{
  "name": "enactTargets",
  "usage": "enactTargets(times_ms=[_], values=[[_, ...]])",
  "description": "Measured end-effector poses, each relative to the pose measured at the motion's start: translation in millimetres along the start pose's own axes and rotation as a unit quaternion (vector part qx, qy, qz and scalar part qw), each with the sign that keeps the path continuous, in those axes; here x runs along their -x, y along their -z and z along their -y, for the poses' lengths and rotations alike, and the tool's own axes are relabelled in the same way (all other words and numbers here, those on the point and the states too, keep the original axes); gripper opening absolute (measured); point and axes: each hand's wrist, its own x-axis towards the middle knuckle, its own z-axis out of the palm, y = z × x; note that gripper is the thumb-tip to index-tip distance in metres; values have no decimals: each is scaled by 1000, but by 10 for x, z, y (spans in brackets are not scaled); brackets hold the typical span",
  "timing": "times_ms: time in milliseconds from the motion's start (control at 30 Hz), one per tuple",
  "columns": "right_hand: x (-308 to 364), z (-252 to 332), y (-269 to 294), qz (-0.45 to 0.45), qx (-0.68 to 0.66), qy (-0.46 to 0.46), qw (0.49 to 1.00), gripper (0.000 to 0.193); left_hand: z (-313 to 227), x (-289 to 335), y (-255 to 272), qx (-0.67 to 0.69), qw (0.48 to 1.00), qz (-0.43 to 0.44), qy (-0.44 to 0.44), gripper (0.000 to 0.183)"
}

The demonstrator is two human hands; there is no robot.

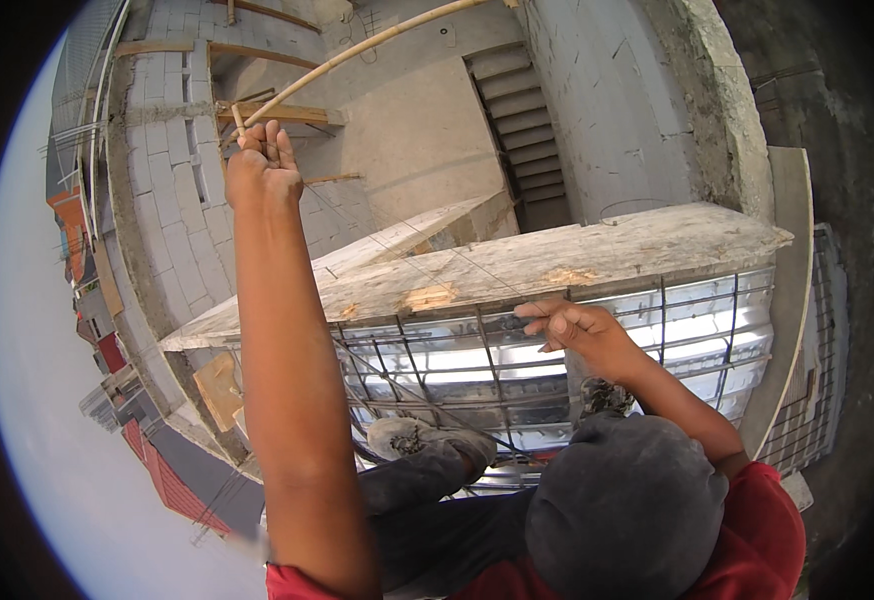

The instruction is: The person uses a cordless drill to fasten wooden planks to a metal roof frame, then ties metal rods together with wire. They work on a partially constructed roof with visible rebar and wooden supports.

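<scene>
My left hand (265,168) is stretched far forward at the near end of a long bamboo pole (367,45). Its thumb side closes at the pole's tip, where a short pale stick also shows, while the other fingers are loosely raised. My right hand (579,332) is at the near edge of a worn wooden board (517,262), its fingers drawn together in a pinch. Thin lines like wire or string slant across the board toward those fingertips; what they hold is too fine to make out. Under that hand lies a grid of steel rebar (494,360).
My shoes (427,440) rest at the rebar, above shiny corrugated metal sheeting (697,320). Past the board, the drop opens onto a concrete floor (407,130) and a staircase (527,125). A block wall (167,200) stands left, a grey wall (607,110) right.
</scene>
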Motion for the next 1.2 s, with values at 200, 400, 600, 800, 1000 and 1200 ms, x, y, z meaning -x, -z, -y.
enactTargets(times_ms=[200, 400, 600, 800, 1000, 1200], values=[[181, 45, 97, 70, -221, -141, 963, 41, -31, -42, 137, -46, 998, -31, 40, 10], [187, -41, 172, -5, -197, -145, 970, 37, 148, 135, 194, -135, 991, 1, 3, 10], [254, -209, 184, 12, -266, -137, 954, 34, 221, 391, 192, -185, 976, 91, -68, 20], [285, -340, 176, 43, -305, -142, 941, 31, 278, 557, 272, -258, 949, 169, -67, 30], [345, 242, 126, 4, 384, -90, 919, 42, 344, 879, 252, -344, 889, 277, -123, 29], [140, 1054, 12, -138, 500, 81, 851, 54, 453, 1553, 228, -376, 820, 408, -144, 24]])
